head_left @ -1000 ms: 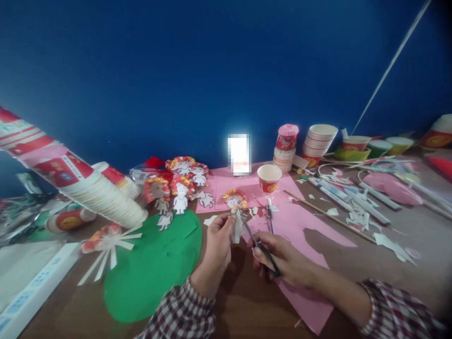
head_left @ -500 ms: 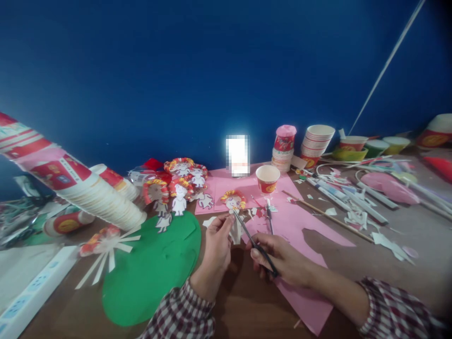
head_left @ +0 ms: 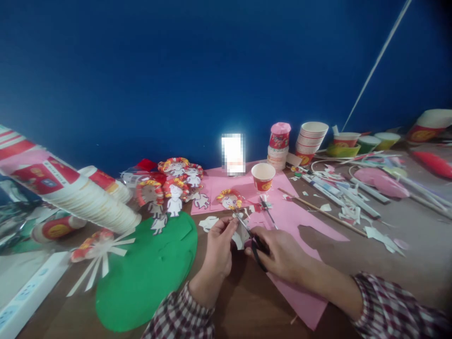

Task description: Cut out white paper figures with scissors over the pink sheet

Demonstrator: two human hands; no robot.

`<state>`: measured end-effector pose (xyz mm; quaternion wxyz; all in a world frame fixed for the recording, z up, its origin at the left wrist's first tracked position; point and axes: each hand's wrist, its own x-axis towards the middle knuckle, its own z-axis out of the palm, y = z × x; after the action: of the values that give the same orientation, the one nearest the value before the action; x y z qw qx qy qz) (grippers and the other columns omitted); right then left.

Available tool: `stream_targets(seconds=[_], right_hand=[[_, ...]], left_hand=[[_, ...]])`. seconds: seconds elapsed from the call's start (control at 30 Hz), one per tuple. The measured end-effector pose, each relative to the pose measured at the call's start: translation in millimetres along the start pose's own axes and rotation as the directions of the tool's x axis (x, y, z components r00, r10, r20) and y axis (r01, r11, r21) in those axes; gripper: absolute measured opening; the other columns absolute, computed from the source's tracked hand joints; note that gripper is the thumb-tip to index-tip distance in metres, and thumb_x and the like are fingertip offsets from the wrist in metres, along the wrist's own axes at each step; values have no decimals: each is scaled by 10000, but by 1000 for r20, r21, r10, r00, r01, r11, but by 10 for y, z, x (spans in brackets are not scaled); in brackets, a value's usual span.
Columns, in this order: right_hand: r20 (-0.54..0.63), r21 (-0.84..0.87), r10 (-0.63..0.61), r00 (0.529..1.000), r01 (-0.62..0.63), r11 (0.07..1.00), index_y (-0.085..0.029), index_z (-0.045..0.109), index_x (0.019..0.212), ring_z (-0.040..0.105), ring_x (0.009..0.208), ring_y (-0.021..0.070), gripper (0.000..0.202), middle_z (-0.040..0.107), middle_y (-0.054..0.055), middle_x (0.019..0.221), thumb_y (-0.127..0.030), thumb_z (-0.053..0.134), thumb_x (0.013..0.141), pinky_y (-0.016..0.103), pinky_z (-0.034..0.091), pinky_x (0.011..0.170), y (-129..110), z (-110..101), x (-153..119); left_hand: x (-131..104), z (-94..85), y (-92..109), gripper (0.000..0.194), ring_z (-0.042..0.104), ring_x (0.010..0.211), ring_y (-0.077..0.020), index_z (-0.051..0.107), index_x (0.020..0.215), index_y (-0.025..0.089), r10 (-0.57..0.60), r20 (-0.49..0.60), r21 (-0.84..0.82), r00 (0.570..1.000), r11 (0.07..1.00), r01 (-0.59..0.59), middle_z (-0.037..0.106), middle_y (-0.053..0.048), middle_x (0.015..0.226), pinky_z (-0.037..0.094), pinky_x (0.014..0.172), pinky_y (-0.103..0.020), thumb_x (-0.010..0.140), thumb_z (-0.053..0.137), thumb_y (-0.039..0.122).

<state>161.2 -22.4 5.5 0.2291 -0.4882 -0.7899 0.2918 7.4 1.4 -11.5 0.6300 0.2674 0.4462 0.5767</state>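
Observation:
Near the middle of the table, my left hand (head_left: 219, 245) pinches a small piece of white paper (head_left: 240, 235) between thumb and fingers. My right hand (head_left: 275, 249) is closed round the dark handles of a pair of scissors (head_left: 259, 256), whose blades point up and left to the paper at my left fingertips. Just beyond the blades lies a paper face with a yellow and orange ring (head_left: 229, 199) on the pink paper (head_left: 303, 278). Part of the held paper is hidden by my fingers and the scissors.
Green paper (head_left: 148, 278) and several ringed cut-out figures (head_left: 174, 200) lie left, by a leaning stack of paper cups (head_left: 95, 202). One cup (head_left: 263, 177) stands on the pink paper. A wooden stick (head_left: 325, 213), markers (head_left: 328, 188) and paper scraps are right. A power strip (head_left: 31, 294) lies front left.
The scissors and my right hand have turned slightly, and the white paper sits at a changed angle in my left fingers. The whole view has shifted a little.

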Motion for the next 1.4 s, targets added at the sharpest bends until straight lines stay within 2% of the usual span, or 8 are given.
stream_targets(seconds=[0.13, 0.23, 0.5, 0.63, 0.8, 0.97, 1.13, 1.4], right_hand=[[-32, -160, -8, 999, 2, 987, -190, 526, 831, 544, 577, 157, 214, 623, 30, 672, -393, 462, 855, 245, 280, 532, 30, -16, 6], [-43, -207, -8, 999, -1, 978, -193, 532, 814, 557, 581, 161, 216, 636, 30, 670, -395, 464, 849, 249, 262, 526, 25, -35, 9], [-34, -195, -18, 999, 10, 981, -195, 529, 854, 565, 599, 162, 236, 647, 30, 696, -416, 447, 862, 243, 274, 533, 35, -28, 17], [-24, -200, -21, 999, 16, 980, -195, 528, 864, 569, 611, 161, 221, 646, 31, 709, -399, 442, 868, 244, 283, 545, 48, -16, 23], [-29, -227, -11, 1000, 4, 974, -197, 528, 879, 579, 622, 161, 157, 656, 28, 727, -342, 473, 852, 243, 289, 552, 74, 14, 28], [-35, -249, 5, 999, -14, 968, -194, 534, 882, 594, 640, 168, 170, 667, 34, 742, -349, 474, 851, 244, 296, 558, 78, 31, 39], [-26, -259, 19, 999, -25, 966, -191, 546, 897, 604, 658, 170, 156, 673, 34, 753, -322, 484, 841, 242, 300, 565, 65, 18, 43], [-38, -231, 0, 999, -9, 973, -192, 527, 885, 593, 637, 166, 158, 663, 30, 738, -336, 471, 852, 241, 318, 565, 81, 41, 37]], left_hand=[[-6, 10, -5, 222, 573, 578, -104, 618, 742, 143, -31, 33, 13, 999, 999, 30, 637, 6, 659, 427, 569, -223, 620, 738, 284], [-10, 21, 3, 209, 570, 570, -98, 624, 733, 141, -33, 40, 15, 999, 999, 32, 644, 6, 656, 424, 568, -217, 621, 739, 276], [-46, 58, 23, 164, 581, 594, -93, 635, 724, 151, -81, 66, -10, 995, 997, 81, 660, 2, 675, 432, 594, -206, 636, 730, 252], [-54, 75, 33, 160, 587, 613, -113, 631, 719, 156, -76, 42, -4, 996, 997, 76, 659, -6, 693, 438, 602, -229, 631, 730, 245], [-55, 77, 34, 143, 565, 598, -128, 630, 721, 169, -88, 28, 23, 996, 996, 88, 642, -10, 697, 419, 547, -249, 639, 717, 248], [-58, 74, 24, 163, 542, 580, -116, 623, 737, 168, -119, 28, 3, 992, 993, 119, 625, -2, 690, 401, 504, -234, 636, 722, 249], [-59, 83, 24, 186, 545, 607, -107, 620, 748, 149, -113, 13, -15, 994, 993, 113, 622, -9, 705, 417, 545, -224, 625, 736, 228], [-55, 79, 17, 165, 531, 575, -107, 631, 735, 167, -130, 20, -38, 991, 991, 130, 618, -3, 675, 405, 522, -232, 624, 735, 231]])
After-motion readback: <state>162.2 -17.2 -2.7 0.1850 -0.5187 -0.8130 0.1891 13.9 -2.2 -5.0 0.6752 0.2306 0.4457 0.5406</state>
